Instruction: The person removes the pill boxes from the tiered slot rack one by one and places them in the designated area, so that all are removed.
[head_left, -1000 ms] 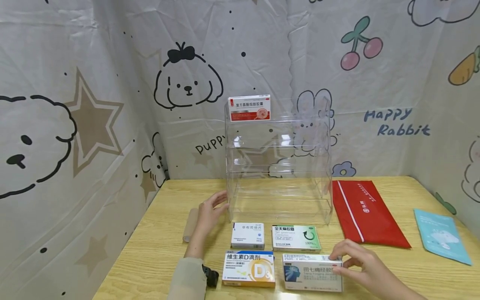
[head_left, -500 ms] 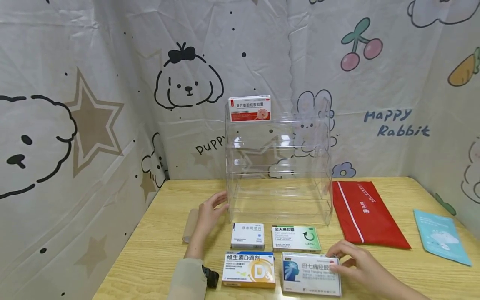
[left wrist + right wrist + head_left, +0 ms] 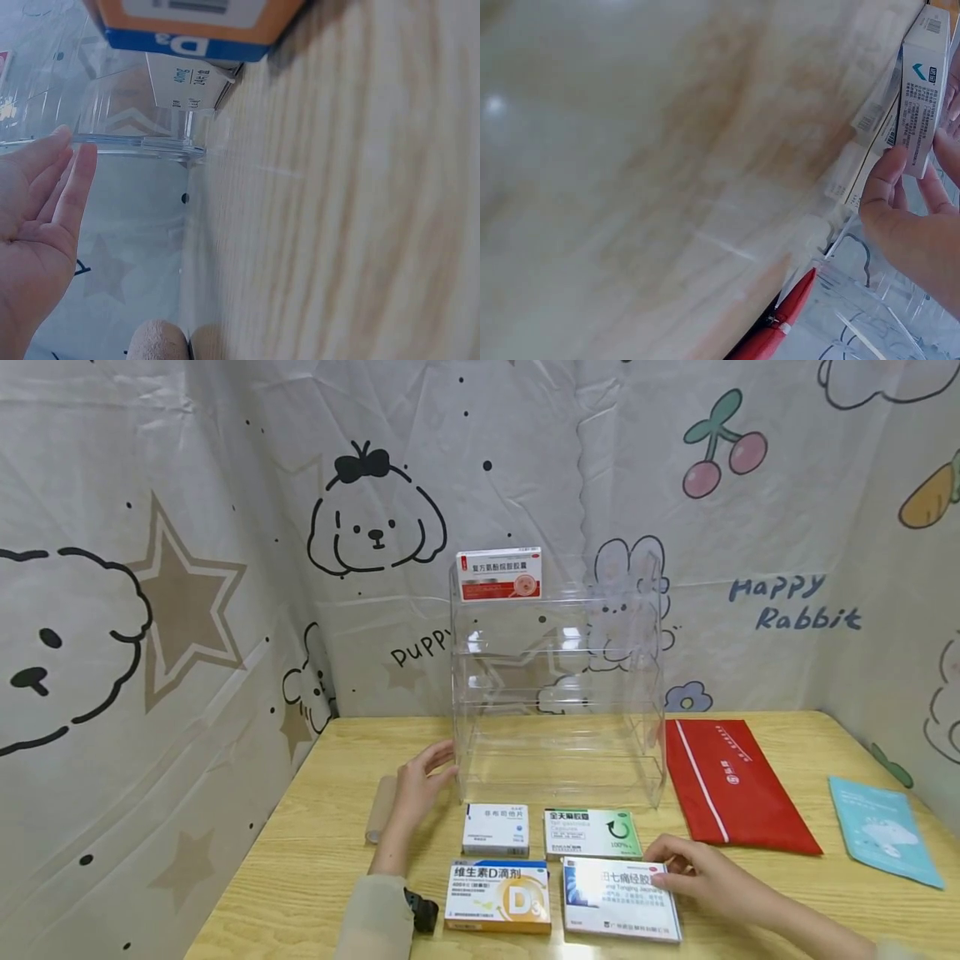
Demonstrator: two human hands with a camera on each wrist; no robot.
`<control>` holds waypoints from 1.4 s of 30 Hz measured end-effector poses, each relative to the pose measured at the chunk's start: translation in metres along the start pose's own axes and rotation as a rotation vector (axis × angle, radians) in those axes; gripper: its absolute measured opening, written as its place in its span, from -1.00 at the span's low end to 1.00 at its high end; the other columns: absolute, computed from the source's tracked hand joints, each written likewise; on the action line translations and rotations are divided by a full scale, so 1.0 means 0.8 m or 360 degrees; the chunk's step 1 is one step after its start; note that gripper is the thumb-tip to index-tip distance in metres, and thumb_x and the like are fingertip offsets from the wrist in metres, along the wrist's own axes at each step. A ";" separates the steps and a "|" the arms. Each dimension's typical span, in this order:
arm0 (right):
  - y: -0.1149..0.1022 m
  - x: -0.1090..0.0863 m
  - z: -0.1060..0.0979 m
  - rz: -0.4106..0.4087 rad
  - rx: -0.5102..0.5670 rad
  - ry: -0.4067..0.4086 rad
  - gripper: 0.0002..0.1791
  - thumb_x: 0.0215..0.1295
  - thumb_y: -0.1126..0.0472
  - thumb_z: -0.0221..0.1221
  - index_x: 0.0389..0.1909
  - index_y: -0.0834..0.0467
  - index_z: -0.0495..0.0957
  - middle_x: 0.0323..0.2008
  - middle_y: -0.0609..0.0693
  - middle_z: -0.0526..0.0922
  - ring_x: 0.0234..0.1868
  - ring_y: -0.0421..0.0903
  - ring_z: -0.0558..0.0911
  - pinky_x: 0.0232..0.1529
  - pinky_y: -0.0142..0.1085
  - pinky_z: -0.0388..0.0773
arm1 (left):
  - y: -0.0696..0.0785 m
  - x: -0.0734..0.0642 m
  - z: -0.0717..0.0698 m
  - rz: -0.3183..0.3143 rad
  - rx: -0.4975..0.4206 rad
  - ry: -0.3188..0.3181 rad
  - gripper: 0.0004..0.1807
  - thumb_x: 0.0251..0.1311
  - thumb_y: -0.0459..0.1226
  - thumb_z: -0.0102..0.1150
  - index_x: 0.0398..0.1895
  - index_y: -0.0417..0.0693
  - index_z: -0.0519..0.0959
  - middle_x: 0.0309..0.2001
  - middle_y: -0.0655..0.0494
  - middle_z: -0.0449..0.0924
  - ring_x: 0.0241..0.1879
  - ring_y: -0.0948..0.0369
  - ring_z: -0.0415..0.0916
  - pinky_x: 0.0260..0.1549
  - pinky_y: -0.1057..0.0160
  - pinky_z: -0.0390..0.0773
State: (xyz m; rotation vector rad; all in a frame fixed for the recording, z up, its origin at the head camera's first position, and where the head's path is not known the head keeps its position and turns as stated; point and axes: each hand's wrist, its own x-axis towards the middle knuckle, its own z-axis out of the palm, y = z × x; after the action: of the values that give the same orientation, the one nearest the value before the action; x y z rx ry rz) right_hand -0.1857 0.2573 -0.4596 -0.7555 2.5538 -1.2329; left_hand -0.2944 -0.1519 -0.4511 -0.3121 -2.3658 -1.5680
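Observation:
My right hand (image 3: 693, 877) pinches the right end of a white-and-blue medicine box (image 3: 618, 906), thumb on the printed front and fingers behind. In the right wrist view the narrow end of this medicine box (image 3: 921, 97) shows between thumb and fingers. My left hand (image 3: 420, 785) has its fingers against the left side of a clear tiered display rack (image 3: 558, 793). In the left wrist view, the straight fingers of the left hand (image 3: 45, 202) meet the rack's edge. On the table, an orange-and-white vitamin D box (image 3: 497, 897) lies left of the held one.
Behind these lie a small white box (image 3: 495, 831) and a green-and-white box (image 3: 591, 833). A red-and-white box (image 3: 500, 575) stands on the rack's top tier. A red pouch (image 3: 738, 785) and a teal packet (image 3: 885, 831) lie right; a beige cylinder (image 3: 381, 810) lies left.
The right hand has tipped the white-and-blue box back, so its front faces up more, and has moved slightly left and away. The left hand stays against the rack.

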 end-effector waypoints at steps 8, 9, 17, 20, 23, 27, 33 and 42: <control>0.006 0.007 -0.003 0.0004 0.0110 -0.0112 -0.81 0.34 0.14 0.20 -0.10 0.12 0.56 -0.25 -0.08 0.57 -0.31 -0.37 0.44 -0.44 -0.52 0.40 | -0.002 0.000 -0.001 -0.0008 0.0014 -0.0009 -0.54 0.16 -0.48 0.26 0.17 -0.26 0.52 0.13 -0.22 0.61 0.13 -0.08 0.60 0.19 0.08 0.63; 0.007 0.007 -0.003 0.0007 0.0117 -0.0122 -0.81 0.34 0.13 0.20 -0.10 0.11 0.57 -0.26 -0.09 0.57 -0.31 -0.37 0.44 -0.45 -0.52 0.39 | -0.003 0.000 0.000 -0.0016 0.0012 -0.0006 -0.54 0.16 -0.48 0.26 0.17 -0.25 0.52 0.13 -0.21 0.61 0.13 -0.08 0.60 0.18 0.09 0.63; 0.004 0.008 -0.001 0.0042 0.0122 -0.0125 -0.79 0.33 0.13 0.21 -0.08 0.13 0.58 -0.24 -0.08 0.60 -0.31 -0.38 0.45 -0.41 -0.54 0.42 | 0.000 0.002 -0.001 -0.0016 -0.0005 -0.0010 -0.52 0.15 -0.47 0.27 0.19 -0.24 0.51 0.14 -0.22 0.60 0.14 -0.09 0.59 0.20 0.09 0.61; 0.005 0.007 -0.001 0.0053 0.0117 -0.0114 -0.79 0.33 0.14 0.21 -0.09 0.14 0.58 -0.23 -0.07 0.61 -0.32 -0.39 0.45 -0.41 -0.55 0.44 | -0.001 0.002 -0.001 -0.0015 -0.0009 -0.0011 -0.52 0.15 -0.48 0.26 0.18 -0.26 0.51 0.15 -0.24 0.59 0.14 -0.10 0.59 0.20 0.08 0.61; 0.005 0.006 -0.001 0.0055 0.0114 -0.0108 -0.78 0.33 0.14 0.21 -0.09 0.14 0.58 -0.23 -0.07 0.62 -0.33 -0.39 0.46 -0.41 -0.54 0.45 | -0.001 0.002 -0.001 -0.0017 -0.0010 -0.0008 -0.53 0.15 -0.48 0.27 0.18 -0.26 0.52 0.14 -0.24 0.60 0.13 -0.10 0.59 0.19 0.08 0.62; 0.005 0.005 0.000 0.0063 0.0055 -0.0086 -0.79 0.32 0.11 0.22 -0.11 0.12 0.59 -0.24 -0.10 0.63 -0.33 -0.40 0.45 -0.42 -0.54 0.46 | 0.001 0.000 -0.001 -0.0033 -0.0015 -0.0007 -0.53 0.15 -0.47 0.27 0.18 -0.24 0.52 0.14 -0.22 0.60 0.14 -0.08 0.60 0.19 0.10 0.62; 0.005 0.005 0.001 0.0105 0.0029 -0.0089 -0.77 0.30 0.09 0.24 -0.11 0.11 0.60 -0.24 -0.09 0.64 -0.34 -0.40 0.45 -0.41 -0.55 0.45 | 0.001 0.000 -0.001 -0.0017 -0.0012 -0.0014 -0.53 0.15 -0.49 0.26 0.18 -0.26 0.51 0.13 -0.24 0.60 0.13 -0.10 0.59 0.17 0.10 0.64; -0.002 0.004 -0.004 0.0173 0.0027 -0.0065 -0.74 0.28 0.08 0.26 -0.11 0.14 0.59 -0.20 -0.02 0.64 -0.32 -0.39 0.48 -0.39 -0.54 0.53 | -0.001 0.000 -0.001 -0.0019 -0.0008 -0.0013 -0.53 0.15 -0.48 0.27 0.18 -0.25 0.52 0.14 -0.23 0.60 0.14 -0.10 0.59 0.18 0.10 0.63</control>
State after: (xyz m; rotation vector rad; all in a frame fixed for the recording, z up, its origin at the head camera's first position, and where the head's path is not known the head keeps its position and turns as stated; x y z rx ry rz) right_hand -0.1888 0.2570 -0.4566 -0.6231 2.5121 -1.1914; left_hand -0.2948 -0.1531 -0.4514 -0.3066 -2.3744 -1.5810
